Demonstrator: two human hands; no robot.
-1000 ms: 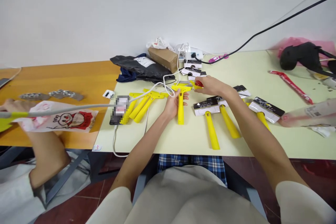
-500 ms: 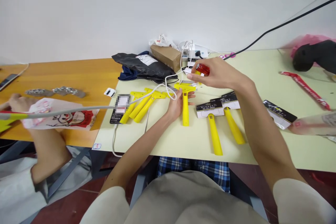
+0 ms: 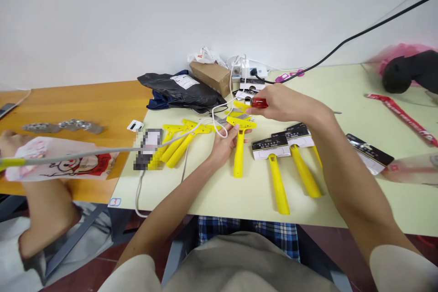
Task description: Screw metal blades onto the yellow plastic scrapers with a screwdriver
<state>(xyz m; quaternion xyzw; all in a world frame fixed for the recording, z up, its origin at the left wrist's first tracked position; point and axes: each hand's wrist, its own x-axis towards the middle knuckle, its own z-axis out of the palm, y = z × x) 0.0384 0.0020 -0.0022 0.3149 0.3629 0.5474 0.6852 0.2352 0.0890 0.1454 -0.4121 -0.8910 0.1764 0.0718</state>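
My left hand [image 3: 224, 143] is closed around the neck of a yellow scraper [image 3: 238, 155], just below its wide head, with the handle pointing towards me. My right hand [image 3: 278, 102] grips the red handle of a screwdriver [image 3: 259, 102] above and to the right of that head. A thin metal shaft end [image 3: 338, 112] shows beyond my right wrist; the forearm hides the part between. Behind the held scraper lie another yellow piece [image 3: 239, 106] and some grey metal blades [image 3: 221, 119]. Several yellow scrapers [image 3: 183, 146] lie together to the left of my left hand.
Yellow scrapers with black-and-white cards [image 3: 270, 147] lie at right. A black plastic parcel [image 3: 185, 91], a cardboard box [image 3: 212, 77] and a power strip [image 3: 255, 70] are at the back. A white cable [image 3: 112, 151] crosses the left side. Another person's arm [image 3: 51, 205] is at far left.
My right hand with the screwdriver has lowered slightly, and the red handle has turned so a shaft end shows past my wrist. The view has shifted a little; my left hand keeps the scraper.
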